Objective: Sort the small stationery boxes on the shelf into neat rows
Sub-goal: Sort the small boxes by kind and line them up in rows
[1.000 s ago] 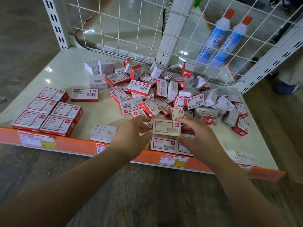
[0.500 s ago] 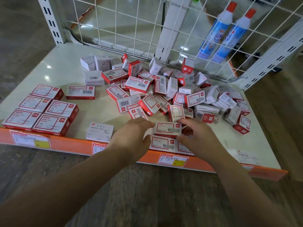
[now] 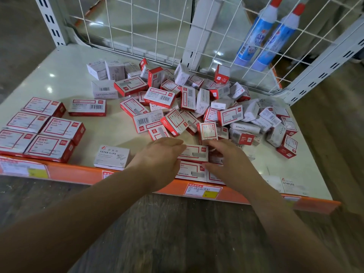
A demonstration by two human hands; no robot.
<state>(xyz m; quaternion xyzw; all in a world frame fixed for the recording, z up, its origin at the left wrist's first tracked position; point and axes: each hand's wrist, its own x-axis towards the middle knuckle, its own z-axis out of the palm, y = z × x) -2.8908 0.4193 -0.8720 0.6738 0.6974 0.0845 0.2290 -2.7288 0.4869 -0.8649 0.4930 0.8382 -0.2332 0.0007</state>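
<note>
1. The red box [image 3: 194, 154] is being set down behind the front box [image 3: 191, 171] near the shelf [image 3: 65, 75] edge; edges are probably best squared up before letting go.
2. It's being pinched at both ends, left hand [image 3: 159, 160] and right hand [image 3: 229, 161] curled inward, arms reaching forward.

Left hand [image 3: 159, 160] and right hand [image 3: 228, 158] side by side, palms down, fingers curled

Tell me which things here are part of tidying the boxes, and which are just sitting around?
Part of the job:
- jumbled pile of boxes
- tidy red boxes
- red staple box between the left hand and right hand
- paper clips box

Just sitting around:
- two blue bottles behind the wire grid
- price tag
</note>
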